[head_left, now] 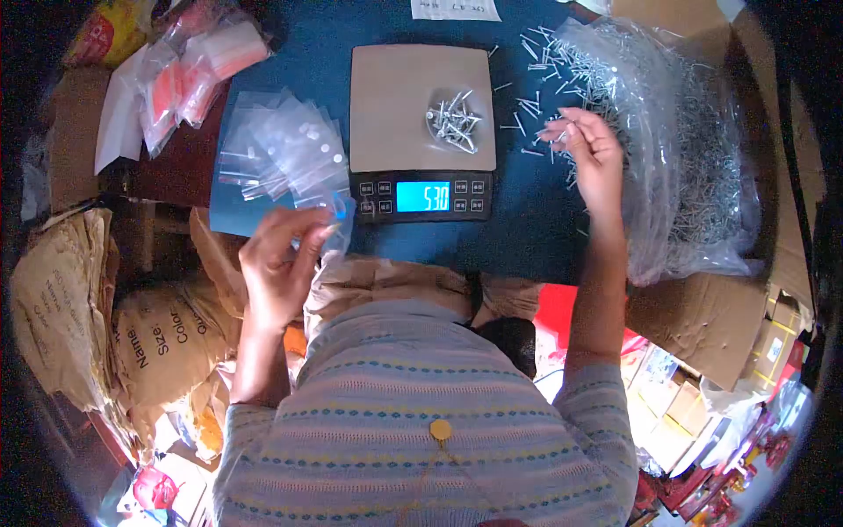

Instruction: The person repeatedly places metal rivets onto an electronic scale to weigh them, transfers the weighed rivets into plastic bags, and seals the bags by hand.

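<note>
My left hand (283, 255) pinches a small clear plastic bag (341, 230) just in front of a stack of similar zip bags (285, 145). A digital scale (421, 75) stands between my hands, its lit display (423, 197) showing digits that look like 530. On its pan, toward the right, sits a small clear container or bag holding a heap of metal screws (455, 121). My right hand (590, 145) is over loose screws (529, 105) beside the scale, thumb and fingers closed on what looks like a screw or several; the fingers partly hide them.
A large clear plastic bag (654, 176) full of screws spreads across the right side. Packets with red-and-white contents (189, 79) lie at the back left. A paper label (455, 9) is at the far edge. Brown paper sacks (167, 338) and cardboard (694, 325) flank the table.
</note>
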Demonstrator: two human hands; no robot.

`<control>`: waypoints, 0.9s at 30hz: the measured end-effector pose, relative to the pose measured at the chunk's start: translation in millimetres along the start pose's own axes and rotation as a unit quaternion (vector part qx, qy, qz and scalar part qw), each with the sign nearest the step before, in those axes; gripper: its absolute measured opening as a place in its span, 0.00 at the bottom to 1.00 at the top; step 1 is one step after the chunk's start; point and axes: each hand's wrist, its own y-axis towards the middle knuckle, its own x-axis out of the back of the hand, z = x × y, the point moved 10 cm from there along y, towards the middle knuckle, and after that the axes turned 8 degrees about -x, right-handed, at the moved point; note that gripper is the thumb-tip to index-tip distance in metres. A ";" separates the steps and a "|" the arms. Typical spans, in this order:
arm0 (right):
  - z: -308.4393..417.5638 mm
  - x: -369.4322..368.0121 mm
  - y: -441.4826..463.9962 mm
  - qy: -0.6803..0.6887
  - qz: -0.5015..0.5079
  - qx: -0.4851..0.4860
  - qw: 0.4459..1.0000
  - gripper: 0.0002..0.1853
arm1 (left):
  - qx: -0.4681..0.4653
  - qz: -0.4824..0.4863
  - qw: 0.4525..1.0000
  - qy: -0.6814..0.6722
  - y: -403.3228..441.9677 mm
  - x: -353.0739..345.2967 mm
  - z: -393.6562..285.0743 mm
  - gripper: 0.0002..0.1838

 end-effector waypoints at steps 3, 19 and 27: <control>12.3 -22.3 0.2 0.023 0.026 -0.002 0.999 0.11 | -0.033 0.027 0.999 -0.013 -0.4 -10.7 -7.8 0.06; 56.6 -103.5 10.2 -0.191 0.095 0.106 0.971 0.11 | -0.059 0.079 0.992 -0.081 -21.5 -47.7 -14.8 0.09; 92.0 -107.0 3.2 -0.214 0.068 0.184 0.957 0.13 | -0.056 0.126 0.985 -0.108 -24.0 -64.6 -27.4 0.10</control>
